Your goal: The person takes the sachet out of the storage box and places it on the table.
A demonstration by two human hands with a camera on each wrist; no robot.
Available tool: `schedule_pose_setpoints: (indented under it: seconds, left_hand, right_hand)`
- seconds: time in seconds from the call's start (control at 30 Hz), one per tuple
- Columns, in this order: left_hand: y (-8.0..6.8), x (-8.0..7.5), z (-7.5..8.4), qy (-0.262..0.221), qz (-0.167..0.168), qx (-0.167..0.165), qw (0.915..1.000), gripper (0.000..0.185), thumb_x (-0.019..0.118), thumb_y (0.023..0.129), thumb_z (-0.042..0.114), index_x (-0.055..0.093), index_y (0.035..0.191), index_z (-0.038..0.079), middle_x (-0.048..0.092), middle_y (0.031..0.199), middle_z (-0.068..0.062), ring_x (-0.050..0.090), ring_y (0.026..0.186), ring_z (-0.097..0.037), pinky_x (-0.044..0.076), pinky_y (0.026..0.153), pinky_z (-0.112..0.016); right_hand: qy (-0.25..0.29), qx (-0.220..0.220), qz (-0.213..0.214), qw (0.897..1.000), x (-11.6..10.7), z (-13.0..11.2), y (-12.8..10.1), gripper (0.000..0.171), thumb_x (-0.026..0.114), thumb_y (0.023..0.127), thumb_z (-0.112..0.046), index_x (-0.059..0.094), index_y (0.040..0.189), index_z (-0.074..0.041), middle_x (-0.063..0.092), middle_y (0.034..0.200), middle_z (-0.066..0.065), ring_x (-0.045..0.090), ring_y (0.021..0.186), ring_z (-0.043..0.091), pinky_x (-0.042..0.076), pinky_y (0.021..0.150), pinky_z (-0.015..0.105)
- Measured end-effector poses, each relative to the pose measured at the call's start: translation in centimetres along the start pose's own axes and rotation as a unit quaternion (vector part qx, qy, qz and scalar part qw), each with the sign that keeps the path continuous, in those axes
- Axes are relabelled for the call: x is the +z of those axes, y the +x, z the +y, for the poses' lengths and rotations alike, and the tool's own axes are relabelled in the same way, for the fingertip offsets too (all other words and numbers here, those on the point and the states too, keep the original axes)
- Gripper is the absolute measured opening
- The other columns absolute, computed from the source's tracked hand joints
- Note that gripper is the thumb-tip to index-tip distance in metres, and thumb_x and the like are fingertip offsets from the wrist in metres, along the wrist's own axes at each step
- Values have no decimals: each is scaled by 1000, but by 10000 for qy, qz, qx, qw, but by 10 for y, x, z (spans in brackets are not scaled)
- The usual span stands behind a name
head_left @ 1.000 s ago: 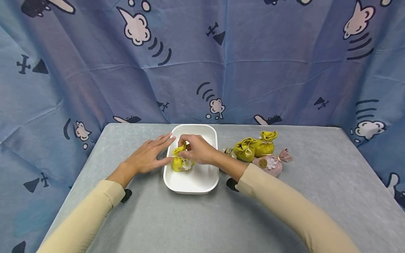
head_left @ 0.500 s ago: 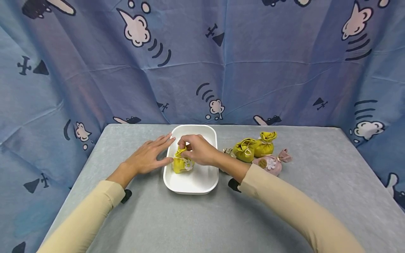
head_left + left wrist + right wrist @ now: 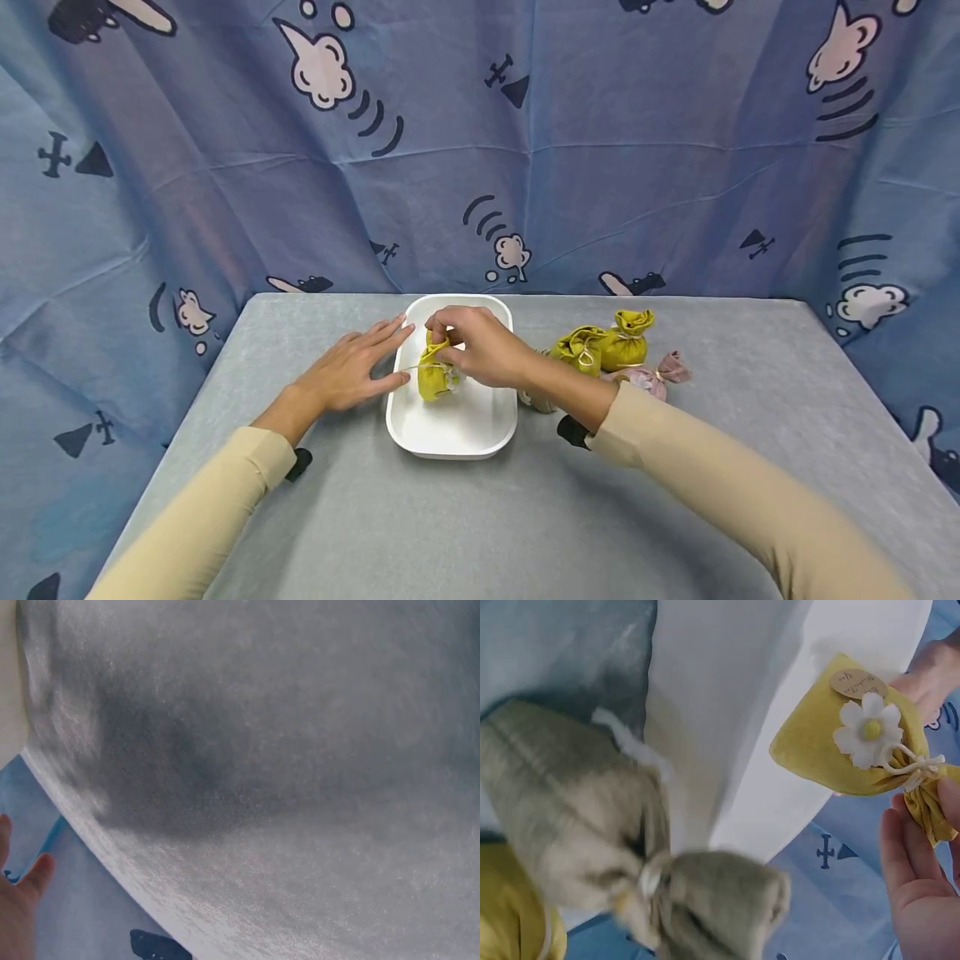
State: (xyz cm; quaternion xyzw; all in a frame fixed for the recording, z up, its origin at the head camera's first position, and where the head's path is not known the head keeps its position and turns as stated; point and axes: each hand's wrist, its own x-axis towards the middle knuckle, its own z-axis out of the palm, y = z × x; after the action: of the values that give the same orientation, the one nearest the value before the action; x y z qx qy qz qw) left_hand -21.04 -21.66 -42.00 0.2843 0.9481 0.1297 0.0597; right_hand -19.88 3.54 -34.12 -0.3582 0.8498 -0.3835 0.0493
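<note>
A small yellow drawstring pouch [image 3: 432,380] with a white flower and a round tag hangs upright over the left side of a white tray [image 3: 450,437]. My right hand [image 3: 450,343] pinches its gathered neck from above. The right wrist view shows the same pouch [image 3: 840,754] against the tray [image 3: 727,712], with my fingers [image 3: 919,877] at its tied neck. My left hand [image 3: 352,367] lies flat on the grey table [image 3: 375,517], its straight fingers against the tray's left rim. The left wrist view shows mostly grey table [image 3: 285,765].
Right of the tray lie two more yellow pouches [image 3: 581,350] [image 3: 628,340], a pink one [image 3: 663,369] and a beige one [image 3: 535,402] half under my right forearm; the beige pouch [image 3: 592,832] fills the right wrist view. A blue patterned curtain [image 3: 525,150] backs the table.
My right hand has raised the yellow pouch from lying low in the tray to hanging upright, slightly farther back. The left hand has stayed put.
</note>
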Motion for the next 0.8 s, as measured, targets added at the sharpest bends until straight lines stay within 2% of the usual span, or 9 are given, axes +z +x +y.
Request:
schedule_pose_setpoints:
  seconds: [0.13, 0.47, 0.6, 0.8]
  left_hand:
    - [0, 0, 0, 11, -11, 5, 10000, 76, 45, 98, 62, 21, 161, 26, 12, 167, 4, 24, 149, -31, 28, 113, -57]
    - [1, 0, 1, -36, -40, -27, 10000, 75, 50, 98, 57, 21, 161, 26, 12, 167, 3, 23, 149, -32, 27, 113, -58]
    - [0, 0, 1, -41, 1, 20, 10000, 76, 48, 98, 59, 22, 161, 25, 12, 167, 3, 24, 149, -33, 28, 113, -58]
    - [0, 0, 1, -24, 56, 90, 9999, 76, 46, 98, 61, 22, 161, 25, 13, 167, 4, 24, 149, -32, 28, 113, -57]
  right_hand:
    - [37, -110, 51, 9999, -9, -7, -7, 18, 72, 86, 7, 60, 82, -5, 68, 121, 15, 65, 110, 24, 53, 94, 30]
    - [490, -590, 51, 9970, -33, -18, -36, 18, 72, 86, 8, 62, 84, -7, 66, 123, 12, 62, 116, 24, 52, 95, 28]
    - [900, -560, 12, 9944, -42, -20, -46, 17, 73, 85, 8, 63, 83, -5, 66, 124, 14, 68, 109, 21, 53, 92, 27]
    - [1281, -213, -303, 9911, -55, -22, -63, 16, 71, 86, 9, 64, 81, -5, 65, 128, 16, 71, 102, 17, 55, 90, 30]
